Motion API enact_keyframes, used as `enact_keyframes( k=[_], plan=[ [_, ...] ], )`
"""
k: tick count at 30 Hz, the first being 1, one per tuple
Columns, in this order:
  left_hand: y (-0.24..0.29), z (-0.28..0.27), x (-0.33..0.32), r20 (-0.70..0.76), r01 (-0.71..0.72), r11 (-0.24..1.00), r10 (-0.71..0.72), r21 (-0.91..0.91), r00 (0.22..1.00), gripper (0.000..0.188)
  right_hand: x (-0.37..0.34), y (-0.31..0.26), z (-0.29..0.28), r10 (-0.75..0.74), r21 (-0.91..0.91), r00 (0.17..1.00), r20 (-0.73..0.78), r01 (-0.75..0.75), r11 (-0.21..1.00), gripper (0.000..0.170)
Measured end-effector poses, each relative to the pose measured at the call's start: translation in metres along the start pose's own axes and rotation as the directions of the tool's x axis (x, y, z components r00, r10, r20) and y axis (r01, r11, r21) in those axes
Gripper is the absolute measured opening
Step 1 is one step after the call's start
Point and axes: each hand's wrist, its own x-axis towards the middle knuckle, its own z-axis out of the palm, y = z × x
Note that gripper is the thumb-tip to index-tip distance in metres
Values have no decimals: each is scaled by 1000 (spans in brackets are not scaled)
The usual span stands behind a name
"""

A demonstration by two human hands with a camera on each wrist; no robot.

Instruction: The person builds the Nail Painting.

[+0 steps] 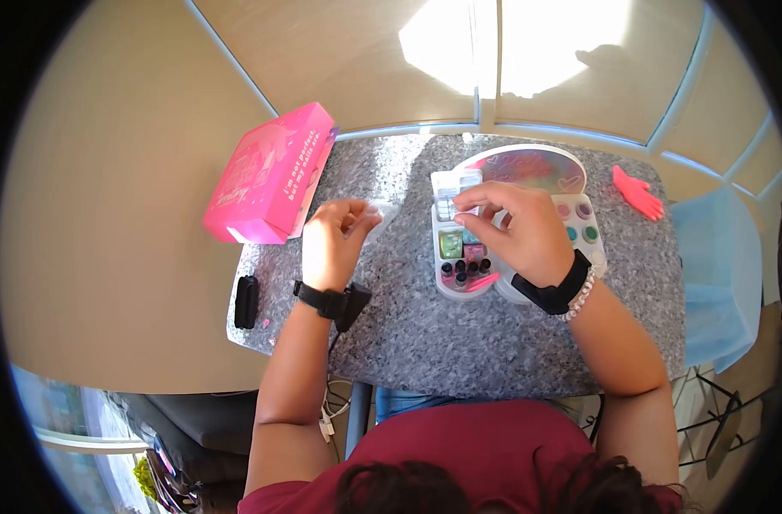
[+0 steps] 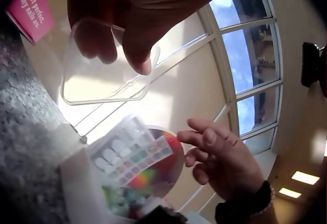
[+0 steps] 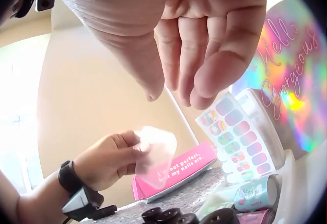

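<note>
My left hand pinches a clear plastic lid, shallow with rounded corners, by its edge above the left half of the table. Over the open white nail kit case hovers my right hand, thumb and fingertips apart with nothing between them. Just below those fingertips, a sheet of nail stickers stands tilted in the case. Small nail polish bottles with black caps and a pink tool lie at the case's near left. Round colour pots fill its right side, partly hidden by my hand.
A pink box with white lettering stands at the table's back left. Near the left edge lies a black object. A pink hand-shaped piece rests at the back right. Behind the case rises its shiny rainbow lid.
</note>
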Motion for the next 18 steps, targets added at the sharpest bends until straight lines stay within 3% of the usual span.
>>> enact_keyframes(
  k=[1,2,3,4,6,8,9,11,14,16,18],
  plan=[
    [5,7,1,-31,18,966,-27,-257,999,34,0,-2,-1,22,33,1000,-1,-22,999,18],
    [21,10,0,-28,17,965,-25,-261,999,34,0,-3,-1,26,30,1000,-2,-26,999,18],
    [41,10,-1,23,9,833,5,-554,1000,30,0,-4,0,45,112,999,-11,-44,993,18],
    [56,13,-3,61,18,614,48,-789,997,27,-1,-4,-1,65,194,998,-18,-61,979,18],
    [71,28,-1,12,-82,563,162,-822,987,27,-4,4,-1,108,276,994,-9,-102,956,17],
    [81,33,8,-70,-222,698,239,-681,968,31,-4,10,-5,147,353,989,3,-138,925,17],
    [83,33,12,-71,-225,694,243,-684,967,31,-2,12,-7,139,320,986,-89,-103,942,21],
    [84,33,18,-166,-393,903,366,-172,916,32,1,15,-12,128,280,975,-181,-73,957,26],
    [71,49,18,-116,-393,914,382,-100,917,28,10,24,-18,151,365,958,-243,-54,929,37],
    [65,53,13,-72,-350,927,343,-137,937,21,14,39,-14,-6,108,971,-240,33,994,42],
    [63,54,8,-65,-360,931,356,-60,932,19,14,44,-8,7,105,981,-195,14,994,40]
  ],
)
